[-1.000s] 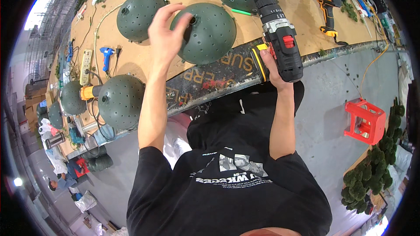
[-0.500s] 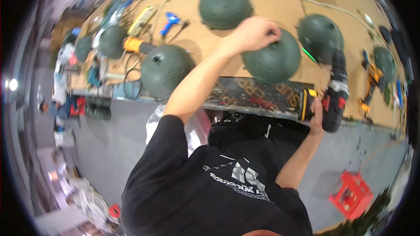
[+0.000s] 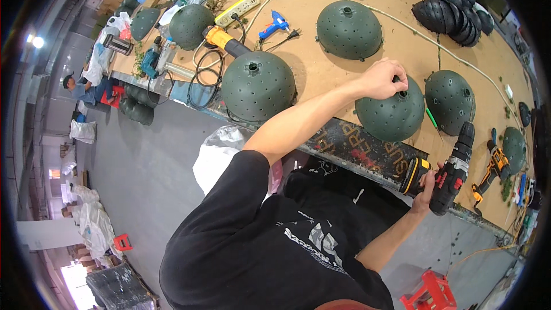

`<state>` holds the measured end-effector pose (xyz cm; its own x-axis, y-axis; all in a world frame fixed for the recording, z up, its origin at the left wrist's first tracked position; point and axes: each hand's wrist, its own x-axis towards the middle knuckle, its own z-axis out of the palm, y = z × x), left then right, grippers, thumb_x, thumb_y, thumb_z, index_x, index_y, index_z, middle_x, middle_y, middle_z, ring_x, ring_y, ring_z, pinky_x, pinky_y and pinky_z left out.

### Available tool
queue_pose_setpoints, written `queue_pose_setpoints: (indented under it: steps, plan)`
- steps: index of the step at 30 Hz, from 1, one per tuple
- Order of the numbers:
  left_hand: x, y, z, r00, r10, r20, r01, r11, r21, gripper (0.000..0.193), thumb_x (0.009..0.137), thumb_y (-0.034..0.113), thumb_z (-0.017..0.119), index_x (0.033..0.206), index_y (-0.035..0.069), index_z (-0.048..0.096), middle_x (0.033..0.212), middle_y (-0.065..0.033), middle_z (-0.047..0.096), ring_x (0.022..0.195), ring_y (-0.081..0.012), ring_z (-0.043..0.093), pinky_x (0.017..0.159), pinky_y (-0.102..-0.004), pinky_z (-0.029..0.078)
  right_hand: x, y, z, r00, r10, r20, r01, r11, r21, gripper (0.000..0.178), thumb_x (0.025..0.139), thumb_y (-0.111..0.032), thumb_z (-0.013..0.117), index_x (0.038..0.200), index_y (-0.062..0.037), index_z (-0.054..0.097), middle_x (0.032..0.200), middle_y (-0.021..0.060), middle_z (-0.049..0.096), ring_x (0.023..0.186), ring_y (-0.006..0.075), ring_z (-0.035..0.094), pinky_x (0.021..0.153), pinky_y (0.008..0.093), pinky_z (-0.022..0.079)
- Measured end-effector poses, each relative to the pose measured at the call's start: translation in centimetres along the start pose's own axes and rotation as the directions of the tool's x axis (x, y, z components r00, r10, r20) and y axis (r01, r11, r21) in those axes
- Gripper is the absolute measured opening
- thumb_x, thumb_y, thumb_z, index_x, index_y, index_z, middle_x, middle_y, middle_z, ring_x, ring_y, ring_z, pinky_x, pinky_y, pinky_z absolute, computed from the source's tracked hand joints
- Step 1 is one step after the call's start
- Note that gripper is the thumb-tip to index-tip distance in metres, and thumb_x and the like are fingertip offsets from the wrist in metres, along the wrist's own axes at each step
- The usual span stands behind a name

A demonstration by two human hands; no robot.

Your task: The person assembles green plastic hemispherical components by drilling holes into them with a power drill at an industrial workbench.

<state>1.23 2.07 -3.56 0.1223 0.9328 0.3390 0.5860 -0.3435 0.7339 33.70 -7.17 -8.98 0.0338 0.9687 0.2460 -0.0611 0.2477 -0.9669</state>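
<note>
At near edge of table (image 3: pixel 315 74) | right hand (image 3: pixel 425 189) wrapped around drill (image 3: pixel 455 171) | left hand (image 3: pixel 385 80) at top of dome (image 3: pixel 390 117), fingers curled together, anything pinched hidden

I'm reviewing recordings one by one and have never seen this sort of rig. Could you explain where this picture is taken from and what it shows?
There is no robot: these are a person's own bare hands. The view comes from a wide fisheye camera worn on the head, looking down, so straight edges bend toward the rim. The right hand holds a black-and-red cordless drill. The left hand is bent at the top opening of a dark green dome dotted with holes; whether its fingers grip something small, I cannot tell. On the brown table are more green domes, a blue glue gun, a pale yellow power strip and a yellow-and-black power tool.
</note>
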Motion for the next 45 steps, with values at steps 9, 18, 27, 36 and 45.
queue_pose_setpoints:
  steps: [9, 18, 27, 36, 45]
  plan:
    - [-0.4, 0.1, 1.2, 0.992, -0.037, -0.122, 0.035, 0.999, -0.014, 0.014, 0.085, 0.020, 0.073, 0.091, 0.007, 0.075, 0.105, -0.0108, 0.071, 0.106, -0.0316, 0.060, 0.096, -0.0449, 0.046, 0.2, -0.4, 0.4, 1.000, 0.006, -0.010, -0.006, 1.000, -0.005, 0.038, 0.095, -0.009, 0.066, 0.129, 0.0045, 0.056, 0.083, 0.0021, 0.053, 0.062, 0.0085, 0.049, 0.058, 0.0248, 0.040]
    - [3.1, 1.5, -2.7, 0.924, 0.097, 0.370, -0.162, 0.975, 0.149, 0.014, 0.090, 0.018, 0.071, 0.094, 0.004, 0.071, 0.102, -0.0148, 0.067, 0.106, -0.0340, 0.060, 0.094, -0.0444, 0.048, 0.1, -0.7, 0.7, 0.999, -0.025, -0.024, 0.024, 0.999, -0.022, 0.036, 0.095, -0.008, 0.066, 0.128, 0.0047, 0.057, 0.083, 0.0020, 0.053, 0.063, 0.0085, 0.050, 0.059, 0.0248, 0.041]
    - [6.7, 0.5, -2.8, 0.726, 0.185, 0.662, -0.332, 0.937, 0.103, 0.021, 0.094, 0.022, 0.070, 0.099, 0.002, 0.065, 0.103, -0.0155, 0.063, 0.105, -0.0369, 0.060, 0.091, -0.0475, 0.048, 0.0, -0.3, -0.1, 1.000, -0.011, -0.013, 0.010, 1.000, -0.020, 0.036, 0.095, -0.007, 0.066, 0.128, 0.0050, 0.057, 0.081, 0.0021, 0.054, 0.061, 0.0089, 0.050, 0.058, 0.0250, 0.041]
    - [0.6, 7.2, -12.1, 0.912, -0.182, 0.369, 0.067, 0.951, 0.303, 0.024, 0.098, 0.027, 0.068, 0.105, 0.004, 0.066, 0.098, -0.0133, 0.068, 0.096, -0.0260, 0.067, 0.083, -0.0351, 0.053, -0.2, -0.2, -0.5, 1.000, -0.017, -0.025, 0.016, 0.999, -0.030, 0.036, 0.097, -0.009, 0.065, 0.129, 0.0046, 0.056, 0.078, 0.0003, 0.052, 0.060, 0.0079, 0.048, 0.058, 0.0247, 0.040]
    - [-37.0, -10.5, -45.5, 0.338, -0.326, -0.883, 0.941, 0.153, 0.303, 0.060, 0.089, 0.037, 0.075, 0.125, -0.010, 0.064, 0.118, -0.0291, 0.071, 0.105, -0.0343, 0.070, 0.091, -0.0425, 0.053, 0.3, 0.9, 1.1, 1.000, -0.005, 0.006, 0.005, 1.000, 0.010, 0.039, 0.096, -0.009, 0.066, 0.132, 0.0034, 0.056, 0.076, -0.0020, 0.051, 0.059, 0.0061, 0.047, 0.056, 0.0228, 0.038]
